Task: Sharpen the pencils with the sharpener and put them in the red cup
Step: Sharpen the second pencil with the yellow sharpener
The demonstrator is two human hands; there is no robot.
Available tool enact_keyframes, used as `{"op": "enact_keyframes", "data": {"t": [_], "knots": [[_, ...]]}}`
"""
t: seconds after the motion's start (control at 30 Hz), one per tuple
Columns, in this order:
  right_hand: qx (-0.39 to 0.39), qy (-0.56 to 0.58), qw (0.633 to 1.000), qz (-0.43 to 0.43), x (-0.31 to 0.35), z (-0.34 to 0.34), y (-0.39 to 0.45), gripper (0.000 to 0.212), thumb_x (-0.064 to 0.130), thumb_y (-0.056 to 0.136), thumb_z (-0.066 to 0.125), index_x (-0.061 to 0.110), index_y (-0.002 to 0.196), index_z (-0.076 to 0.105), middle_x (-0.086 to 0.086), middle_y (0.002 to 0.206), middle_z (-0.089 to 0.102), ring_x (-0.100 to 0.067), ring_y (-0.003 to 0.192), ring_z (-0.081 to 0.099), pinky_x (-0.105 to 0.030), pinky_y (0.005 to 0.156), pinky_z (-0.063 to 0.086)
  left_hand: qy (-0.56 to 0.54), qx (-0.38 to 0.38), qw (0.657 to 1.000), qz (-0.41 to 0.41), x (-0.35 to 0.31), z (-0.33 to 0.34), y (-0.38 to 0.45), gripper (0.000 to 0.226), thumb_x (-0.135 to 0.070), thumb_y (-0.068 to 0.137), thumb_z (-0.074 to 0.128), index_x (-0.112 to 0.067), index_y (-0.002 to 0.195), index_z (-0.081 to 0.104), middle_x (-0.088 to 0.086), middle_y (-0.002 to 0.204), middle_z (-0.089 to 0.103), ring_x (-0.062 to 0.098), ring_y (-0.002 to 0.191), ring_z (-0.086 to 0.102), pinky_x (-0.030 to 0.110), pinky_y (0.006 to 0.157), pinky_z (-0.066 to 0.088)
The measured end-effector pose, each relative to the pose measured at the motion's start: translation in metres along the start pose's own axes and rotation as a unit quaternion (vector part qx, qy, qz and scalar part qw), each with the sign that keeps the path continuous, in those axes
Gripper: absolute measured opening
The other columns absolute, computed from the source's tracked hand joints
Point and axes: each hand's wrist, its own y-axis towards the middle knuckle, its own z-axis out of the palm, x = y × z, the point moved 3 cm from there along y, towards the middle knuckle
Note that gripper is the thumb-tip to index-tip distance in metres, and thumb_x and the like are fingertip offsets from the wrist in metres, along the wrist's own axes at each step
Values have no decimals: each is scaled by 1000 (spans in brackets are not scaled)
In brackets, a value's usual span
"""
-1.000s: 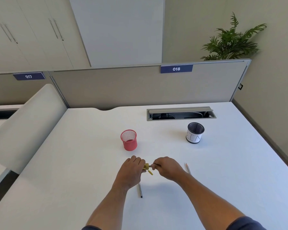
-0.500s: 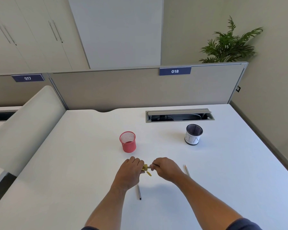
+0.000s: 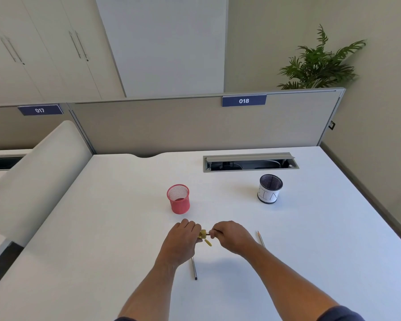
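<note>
left hand [image 3: 180,242] curls its fingers around a small yellow sharpener [image 3: 203,234], just in front of the red cup [image 3: 178,199] on the white desk [image 3: 102,228]. right hand [image 3: 232,236] pinches a short dark pencil [image 3: 208,233] whose tip sits in the sharpener; most of that pencil is hidden by the fingers. a yellow piece [image 3: 208,242] hangs below the sharpener; i cannot tell what it is.

two more pencils lie on the desk nearer the person than the red cup: one [image 3: 194,267] partly under the left wrist, one [image 3: 261,238] just right of the right hand, point facing away.

a pencil is likely light, stiff and thin, its lead brittle, so it is best gripped on the barrel close to the sharpener.

red cup is mesh, upright, and no pencils show in it. a second cup [image 3: 268,189], dark mesh with a white handwritten label, stands well to the right of the red cup; its inside looks dark and i cannot tell its contents.
</note>
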Motion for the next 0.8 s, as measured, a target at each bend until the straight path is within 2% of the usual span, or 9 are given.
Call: {"op": "enact_keyframes", "data": {"t": [0.1,0.17,0.27,0.4,0.5,0.6,0.7,0.8], "knots": [[16,23,999,-15,0,1,-4,15,38,96,58,28,107,61,15,88,64,-11,78,55,-28,67,42,-2,-4,1000,3,-2,-2,1,31,-31,76,78,-20,81,50,-5,73,51,18,66,45,28,54,36],[1,28,1000,-14,0,1,-7,15,35,93,63,27,105,57,15,84,62,-12,76,55,-28,64,43,-1,-5,1000,4,-3,-3,2,31,-32,76,77,-20,82,50,-5,73,51,18,66,45,28,54,37],[-30,13,999,2,2,-2,-6,14,35,95,61,22,94,65,7,83,68,-15,75,57,-27,59,38,-1,-7,1000,5,-3,-3,3,30,-31,76,77,-20,81,50,-5,73,52,18,65,44,29,54,37],[15,20,999,21,0,-2,-3,29,40,100,52,22,92,74,9,70,61,-11,63,51,-25,56,37,0,2,1000,9,-3,0,2,29,-32,77,77,-20,82,50,-5,74,52,18,67,46,30,54,39],[45,69,996,38,-4,1,-2,29,39,99,54,21,89,74,12,62,56,-10,59,52,-26,58,41,1,9,1000,5,-4,3,1,30,-33,77,76,-20,83,50,-6,74,52,18,68,46,30,54,39],[51,124,989,57,-13,0,-5,21,37,94,61,21,85,71,7,68,65,-9,63,56,-28,63,45,5,11,1000,-1,-1,4,1,30,-32,74,78,-20,83,52,-5,75,53,19,68,48,30,54,39],[12,119,990,78,-31,-4,-8,14,36,89,69,25,81,72,8,84,66,-2,71,55,-22,66,45,8,10,1000,-14,7,4,-3,33,-31,70,82,-20,83,53,-5,74,55,20,67,50,30,54,40],[-49,103,983,144,-57,-6,-12,14,38,85,71,27,77,72,9,88,62,-2,80,59,-31,76,51,7,11,1000,-24,13,5,-7,34,-30,69,83,-20,82,53,-5,73,54,20,66,50,30,53,40]]}}
